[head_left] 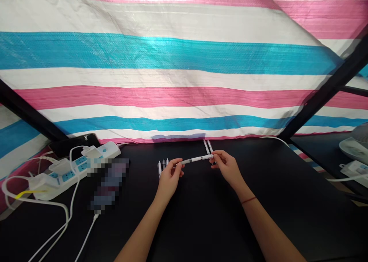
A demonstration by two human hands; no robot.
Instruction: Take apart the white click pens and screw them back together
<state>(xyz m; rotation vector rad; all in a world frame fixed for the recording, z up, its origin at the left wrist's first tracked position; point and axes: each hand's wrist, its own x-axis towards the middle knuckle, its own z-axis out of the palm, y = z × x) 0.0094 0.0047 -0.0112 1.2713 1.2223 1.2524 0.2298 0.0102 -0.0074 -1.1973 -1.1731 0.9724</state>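
A white pen [198,159] with a greyish left part is held nearly level above the black table [195,216]. My left hand [170,174] pinches its left end, and my right hand [226,166] pinches its right end. Behind my right hand lie two white pens [206,147] side by side, their near ends partly covered by the held pen and the fingers. A small group of pens [160,167], white and dark, lies just behind my left hand, partly hidden by it.
On the left are a white power strip [107,150] with plugs and cables, a black box-like object [74,144], and a pixelated phone-like item [110,185] on a white cable. A striped sheet [172,55] hangs behind. Another power strip [355,172] is at far right.
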